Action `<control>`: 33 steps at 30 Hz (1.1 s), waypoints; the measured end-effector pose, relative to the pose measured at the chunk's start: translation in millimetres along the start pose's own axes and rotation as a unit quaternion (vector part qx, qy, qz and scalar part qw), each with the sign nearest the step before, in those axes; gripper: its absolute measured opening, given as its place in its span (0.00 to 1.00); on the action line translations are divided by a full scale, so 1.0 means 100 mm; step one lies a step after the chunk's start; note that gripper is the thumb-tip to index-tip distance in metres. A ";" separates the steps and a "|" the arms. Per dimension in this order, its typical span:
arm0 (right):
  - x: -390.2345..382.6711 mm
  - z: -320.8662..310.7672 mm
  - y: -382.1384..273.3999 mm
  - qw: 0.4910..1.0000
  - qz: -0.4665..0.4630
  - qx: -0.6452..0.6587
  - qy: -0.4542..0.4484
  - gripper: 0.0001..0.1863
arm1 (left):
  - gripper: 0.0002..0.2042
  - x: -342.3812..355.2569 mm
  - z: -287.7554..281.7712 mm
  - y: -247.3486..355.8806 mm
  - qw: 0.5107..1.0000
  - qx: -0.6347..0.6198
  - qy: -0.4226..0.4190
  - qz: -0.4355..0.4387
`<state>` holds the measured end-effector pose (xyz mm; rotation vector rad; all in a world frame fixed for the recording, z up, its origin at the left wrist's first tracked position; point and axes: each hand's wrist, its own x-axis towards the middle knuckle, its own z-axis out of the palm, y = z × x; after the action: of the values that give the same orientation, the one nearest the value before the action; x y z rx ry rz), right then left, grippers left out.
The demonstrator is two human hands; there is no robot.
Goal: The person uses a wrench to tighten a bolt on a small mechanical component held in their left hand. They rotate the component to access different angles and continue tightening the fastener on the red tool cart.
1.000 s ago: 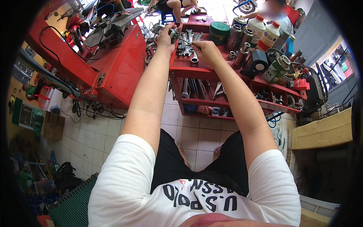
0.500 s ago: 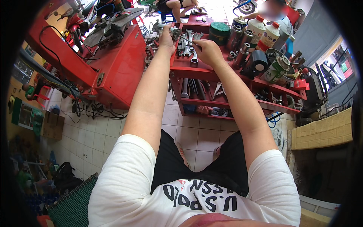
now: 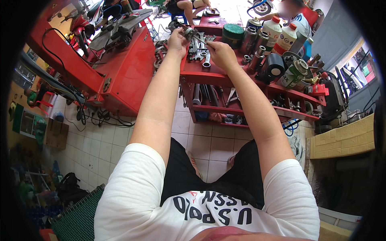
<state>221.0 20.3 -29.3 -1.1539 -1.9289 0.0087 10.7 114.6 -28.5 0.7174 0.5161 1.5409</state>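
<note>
— Left hand where?
— Above red metal tool cart's top shelf, fingers clamped on small dark metal part, lifted for easier access.
— Right hand?
— Beside it, pinching slim silver tool, probably a wrench; too small to confirm.

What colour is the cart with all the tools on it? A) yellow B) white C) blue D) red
D: the tool cart under the left hand and right hand has red shelves, with wrenches lying on top.
</note>
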 end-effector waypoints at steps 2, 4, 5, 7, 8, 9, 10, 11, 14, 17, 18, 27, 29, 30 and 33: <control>0.01 0.01 -0.03 1.000 0.008 0.008 -0.028 0.12 | 0.08 -0.01 -0.02 0.04 0.999 -0.027 -0.040 0.006; -0.01 0.01 -0.04 0.999 0.003 0.013 -0.046 0.13 | 0.08 -0.06 0.01 0.05 0.999 -0.052 -0.012 0.002; -0.02 0.00 -0.02 0.998 0.002 0.014 -0.055 0.13 | 0.09 -0.10 0.07 0.05 0.998 -0.065 0.001 -0.001; -0.02 -0.01 -0.02 0.998 0.005 0.019 -0.059 0.13 | 0.11 -0.13 0.14 0.04 0.998 -0.055 0.008 0.005; -0.02 -0.01 -0.03 0.998 0.006 0.022 -0.061 0.13 | 0.14 -0.13 0.15 0.03 0.999 -0.046 0.017 0.007; -0.02 -0.01 -0.03 0.998 0.001 0.028 -0.057 0.13 | 0.16 -0.13 0.16 0.03 0.999 -0.039 0.025 0.008; -0.02 -0.01 -0.04 0.998 -0.006 0.036 -0.053 0.13 | 0.16 -0.09 0.12 0.03 0.999 -0.031 0.025 0.003; -0.02 0.00 -0.05 0.998 -0.013 0.044 -0.050 0.13 | 0.17 -0.06 0.07 0.04 0.999 -0.023 0.024 -0.002; 0.00 0.01 -0.06 0.997 -0.027 0.050 -0.052 0.12 | 0.15 -0.01 -0.02 0.05 1.000 -0.012 0.005 0.008; -0.02 0.00 -0.03 0.997 -0.022 0.047 -0.054 0.12 | 0.13 -0.09 0.07 0.03 1.000 -0.017 0.007 0.020; -0.03 0.00 -0.01 0.997 -0.022 0.046 -0.054 0.12 | 0.12 -0.13 0.13 0.02 0.999 -0.021 0.012 0.022; -0.02 -0.01 -0.06 0.996 -0.022 0.069 -0.045 0.12 | 0.16 -0.15 0.11 0.10 0.999 0.031 0.045 0.001; -0.02 -0.01 -0.05 0.997 -0.027 0.069 -0.039 0.12 | 0.16 -0.15 0.11 0.08 0.999 0.031 0.039 0.006; -0.02 -0.01 -0.05 0.997 -0.025 0.063 -0.038 0.12 | 0.16 -0.15 0.11 0.07 0.999 0.031 0.037 0.009; -0.04 -0.03 -0.02 0.999 -0.020 0.033 -0.035 0.12 | 0.16 -0.20 0.20 0.04 0.998 0.036 0.041 0.002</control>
<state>222.4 15.4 -28.9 -1.0843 -1.9984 0.0910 21.7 92.2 -14.7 0.7126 0.6353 1.5671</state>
